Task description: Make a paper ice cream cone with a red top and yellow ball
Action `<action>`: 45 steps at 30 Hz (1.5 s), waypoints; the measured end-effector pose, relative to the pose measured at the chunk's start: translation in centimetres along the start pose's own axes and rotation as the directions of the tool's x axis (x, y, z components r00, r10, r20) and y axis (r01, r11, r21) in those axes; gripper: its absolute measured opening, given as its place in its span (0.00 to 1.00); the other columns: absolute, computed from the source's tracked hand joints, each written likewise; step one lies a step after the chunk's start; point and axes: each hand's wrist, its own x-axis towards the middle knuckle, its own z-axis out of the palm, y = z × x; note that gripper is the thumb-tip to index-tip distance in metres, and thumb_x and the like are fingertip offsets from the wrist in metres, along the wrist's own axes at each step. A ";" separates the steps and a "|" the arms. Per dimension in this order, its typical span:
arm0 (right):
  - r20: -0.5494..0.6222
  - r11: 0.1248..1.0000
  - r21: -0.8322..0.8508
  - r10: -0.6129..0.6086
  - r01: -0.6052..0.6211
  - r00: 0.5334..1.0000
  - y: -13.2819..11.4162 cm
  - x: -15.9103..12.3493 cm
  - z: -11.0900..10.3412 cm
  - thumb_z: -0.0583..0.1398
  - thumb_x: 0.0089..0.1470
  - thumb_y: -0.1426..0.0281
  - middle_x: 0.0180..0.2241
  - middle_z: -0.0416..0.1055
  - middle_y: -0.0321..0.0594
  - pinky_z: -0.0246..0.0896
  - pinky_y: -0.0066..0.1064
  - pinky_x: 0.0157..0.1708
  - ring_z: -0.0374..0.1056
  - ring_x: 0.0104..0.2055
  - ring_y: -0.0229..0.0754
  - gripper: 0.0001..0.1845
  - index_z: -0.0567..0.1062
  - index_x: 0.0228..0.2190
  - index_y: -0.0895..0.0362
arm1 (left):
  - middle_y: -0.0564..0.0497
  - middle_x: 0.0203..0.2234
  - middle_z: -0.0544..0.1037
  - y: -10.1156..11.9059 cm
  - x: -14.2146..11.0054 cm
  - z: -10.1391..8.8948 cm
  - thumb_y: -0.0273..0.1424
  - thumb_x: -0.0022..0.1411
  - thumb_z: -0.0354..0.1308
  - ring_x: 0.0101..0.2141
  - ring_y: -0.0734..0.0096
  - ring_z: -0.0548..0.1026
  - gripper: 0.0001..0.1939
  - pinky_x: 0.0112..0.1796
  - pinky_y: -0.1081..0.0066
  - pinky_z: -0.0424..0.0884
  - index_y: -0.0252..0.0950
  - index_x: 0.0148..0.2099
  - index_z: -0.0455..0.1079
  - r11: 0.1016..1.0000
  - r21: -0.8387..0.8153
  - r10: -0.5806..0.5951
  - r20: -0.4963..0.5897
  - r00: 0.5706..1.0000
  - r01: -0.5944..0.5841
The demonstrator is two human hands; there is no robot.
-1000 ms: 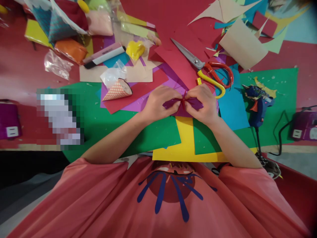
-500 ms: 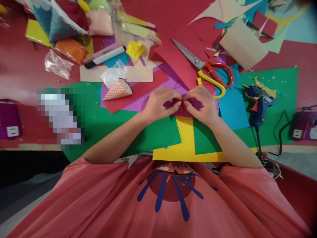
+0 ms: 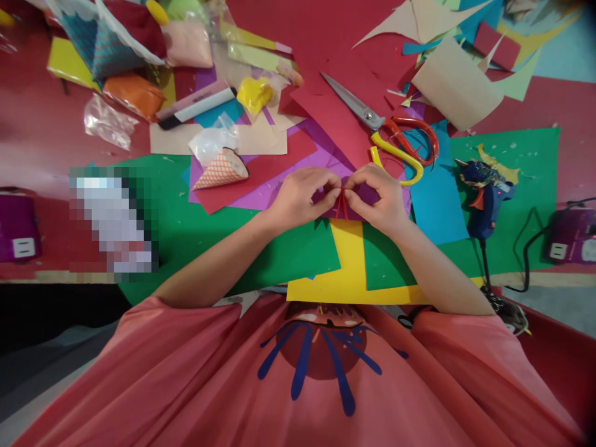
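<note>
Red piece (image 3: 343, 203): held between both hands above purple paper (image 3: 356, 215), its thin ends splayed toward the wearer. From my remote view I cannot tell whether it is one folded piece or several strips; fingertips hide the top.

Left hand (image 3: 298, 197): thumb and forefinger pinched together on the piece. Right hand (image 3: 382, 200): matching pinch opposite, fingertips nearly meeting.

Risks, my judgement: an uneven pull could tear or crease something this thin; a loosened pinch could drop it onto the paper. Scissors (image 3: 378, 124) lie just beyond the right hand; a careless reach could knock them. Patterned cone (image 3: 220, 172), left of the left hand, might be crushed by a sideways sweep. Glue gun (image 3: 490, 202), far right, shows a red light; I assume heat, and a sleeve catching its cable (image 3: 485, 264) could drag it.
</note>
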 end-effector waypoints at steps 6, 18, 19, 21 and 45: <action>0.063 0.992 0.070 0.097 -0.101 0.993 0.0 0.0 0.0 0.59 0.59 0.70 0.27 0.70 0.34 0.64 0.31 0.33 0.67 0.31 0.37 0.07 0.69 0.28 0.55 | 0.54 0.26 0.76 0.3 0.2 0.0 0.29 0.66 0.52 0.28 0.77 0.72 0.07 0.33 0.75 0.66 0.36 0.34 0.68 1.000 -0.010 -0.008 0.021 1.000 0.008; 0.104 0.952 0.163 0.244 -0.258 0.964 -0.2 0.2 0.2 0.59 0.55 0.70 0.26 0.68 0.33 0.61 0.29 0.32 0.65 0.30 0.35 0.05 0.68 0.27 0.56 | 0.54 0.23 0.72 0.4 0.4 -0.1 0.29 0.63 0.51 0.26 0.77 0.68 0.06 0.30 0.74 0.64 0.37 0.32 0.65 0.991 -0.076 -0.102 0.101 0.990 0.110; 0.117 0.949 0.170 0.249 -0.266 0.962 -0.1 0.1 0.2 0.59 0.55 0.70 0.26 0.68 0.33 0.61 0.29 0.31 0.64 0.29 0.35 0.05 0.68 0.28 0.56 | 0.54 0.23 0.72 0.4 0.4 -0.1 0.29 0.63 0.51 0.26 0.76 0.68 0.06 0.30 0.74 0.64 0.37 0.32 0.65 0.990 -0.074 -0.109 0.099 0.989 0.117; 0.146 0.944 0.175 0.255 -0.279 0.956 0.0 0.1 0.2 0.59 0.56 0.69 0.26 0.68 0.33 0.59 0.29 0.30 0.63 0.29 0.35 0.06 0.68 0.28 0.56 | 0.54 0.23 0.72 0.4 0.4 -0.1 0.29 0.63 0.51 0.26 0.76 0.68 0.06 0.30 0.73 0.64 0.37 0.32 0.65 0.988 -0.081 -0.123 0.097 0.988 0.131; 0.186 0.917 0.202 0.308 -0.343 0.933 0.2 0.0 0.3 0.59 0.60 0.53 0.24 0.60 0.32 0.52 0.30 0.28 0.55 0.26 0.35 0.20 0.65 0.26 0.54 | 0.54 0.23 0.72 0.6 0.6 -0.4 0.45 0.67 0.53 0.25 0.77 0.68 0.18 0.25 0.75 0.64 0.36 0.34 0.68 0.931 -0.264 -0.243 0.074 0.967 0.254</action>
